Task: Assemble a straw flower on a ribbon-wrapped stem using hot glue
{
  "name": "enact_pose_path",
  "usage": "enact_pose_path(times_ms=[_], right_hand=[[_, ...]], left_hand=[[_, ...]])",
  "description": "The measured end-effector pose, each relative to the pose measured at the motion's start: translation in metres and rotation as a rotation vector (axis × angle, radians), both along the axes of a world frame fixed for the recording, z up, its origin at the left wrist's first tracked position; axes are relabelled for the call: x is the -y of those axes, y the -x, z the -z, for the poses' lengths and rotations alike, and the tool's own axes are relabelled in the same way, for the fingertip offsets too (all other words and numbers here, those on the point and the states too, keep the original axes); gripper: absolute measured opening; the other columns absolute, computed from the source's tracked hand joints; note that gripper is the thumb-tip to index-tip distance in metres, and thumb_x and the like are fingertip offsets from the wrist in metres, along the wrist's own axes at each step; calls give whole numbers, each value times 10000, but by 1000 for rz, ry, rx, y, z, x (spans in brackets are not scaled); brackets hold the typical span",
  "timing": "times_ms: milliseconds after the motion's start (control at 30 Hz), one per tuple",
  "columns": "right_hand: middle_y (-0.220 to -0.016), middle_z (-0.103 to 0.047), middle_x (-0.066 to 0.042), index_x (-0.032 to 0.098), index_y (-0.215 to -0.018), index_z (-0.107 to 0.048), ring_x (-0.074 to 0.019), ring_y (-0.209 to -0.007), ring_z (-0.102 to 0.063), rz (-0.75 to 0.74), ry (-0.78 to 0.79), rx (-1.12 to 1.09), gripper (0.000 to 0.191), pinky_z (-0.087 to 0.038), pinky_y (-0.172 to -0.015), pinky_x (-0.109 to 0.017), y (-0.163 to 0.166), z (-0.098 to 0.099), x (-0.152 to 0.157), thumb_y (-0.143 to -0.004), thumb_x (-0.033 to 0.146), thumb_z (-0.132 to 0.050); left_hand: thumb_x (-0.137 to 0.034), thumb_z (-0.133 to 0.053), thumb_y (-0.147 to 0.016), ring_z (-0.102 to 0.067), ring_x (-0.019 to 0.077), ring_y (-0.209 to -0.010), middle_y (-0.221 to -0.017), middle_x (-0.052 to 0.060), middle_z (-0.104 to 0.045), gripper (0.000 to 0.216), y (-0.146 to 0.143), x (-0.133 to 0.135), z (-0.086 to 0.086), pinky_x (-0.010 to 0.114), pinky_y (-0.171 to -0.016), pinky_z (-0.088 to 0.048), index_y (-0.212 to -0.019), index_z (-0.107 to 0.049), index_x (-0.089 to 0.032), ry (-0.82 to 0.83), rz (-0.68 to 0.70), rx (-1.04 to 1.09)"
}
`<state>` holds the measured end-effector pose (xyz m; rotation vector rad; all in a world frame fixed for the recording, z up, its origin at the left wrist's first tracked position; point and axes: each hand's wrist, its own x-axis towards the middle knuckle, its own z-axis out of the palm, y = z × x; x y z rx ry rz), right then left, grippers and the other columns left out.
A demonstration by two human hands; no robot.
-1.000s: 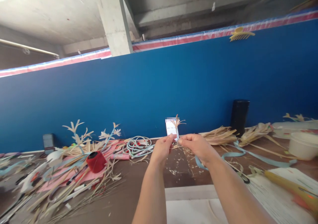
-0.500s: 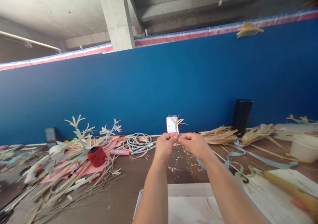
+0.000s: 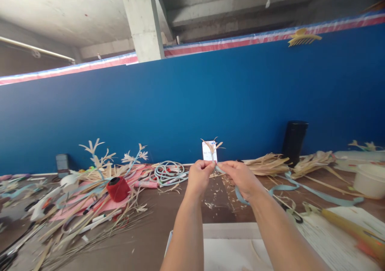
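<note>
A small straw flower (image 3: 212, 147) with thin, pale, spread petals stands upright above my fingertips. My left hand (image 3: 199, 178) is closed in a pinch on its stem, thumb and forefinger together. Close beside it, nearly touching, my right hand (image 3: 240, 178) pinches a light blue ribbon (image 3: 241, 195) at the stem. From under the right hand the ribbon hangs in a loop and trails off to the right across the table. The exact wrap of ribbon on the stem is too small to make out.
Behind the flower stands a phone (image 3: 208, 155) showing digits. At left lie a red spool (image 3: 118, 189), finished straw flowers (image 3: 134, 154) and scissors (image 3: 9, 259). Straw husks (image 3: 266, 164), a black cylinder (image 3: 294, 142) and a white tub (image 3: 369, 181) sit right. A white tray (image 3: 231, 230) is below my arms.
The flower has turned, its petals now spreading to both sides. My right hand has shifted slightly right, and more blue ribbon shows between the fingertips and below the hand.
</note>
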<state>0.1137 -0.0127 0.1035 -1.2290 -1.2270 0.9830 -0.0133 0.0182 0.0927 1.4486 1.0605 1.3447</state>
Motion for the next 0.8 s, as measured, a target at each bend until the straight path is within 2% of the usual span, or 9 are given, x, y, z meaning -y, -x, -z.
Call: enact_pose_path(times_ms=[400,567,800], right_hand=[[-696,-629,-36,171,-667,-688,-169,-690,-511,69,-246,577,272,-353,-628,-264,-7,1,-3,-724,373,-515],[-592,-596,-7,152,-699,-692,-129,-544,-449,31,-163,509,303,-309,-515,-242,-6,1,-1,-726,390,-508],[-507,-529,7,132,-622,-678,-113,-501,-401,34,-153,422,287,-269,-470,-231,-2,-4,3,-674,383,-550]], left_hand=[[-322,-598,-681,-528,145,-677,-724,40,-618,190,1,-2,2,263,-673,-382,-685,-663,-144,-49,-94,-215],[-335,-606,-674,-531,149,-668,-707,39,-625,197,2,-1,1,266,-667,-382,-690,-665,-147,-23,-87,-212],[-327,-631,-650,-531,155,-666,-657,32,-615,183,3,0,-1,264,-660,-377,-673,-670,-149,-27,-81,-146]])
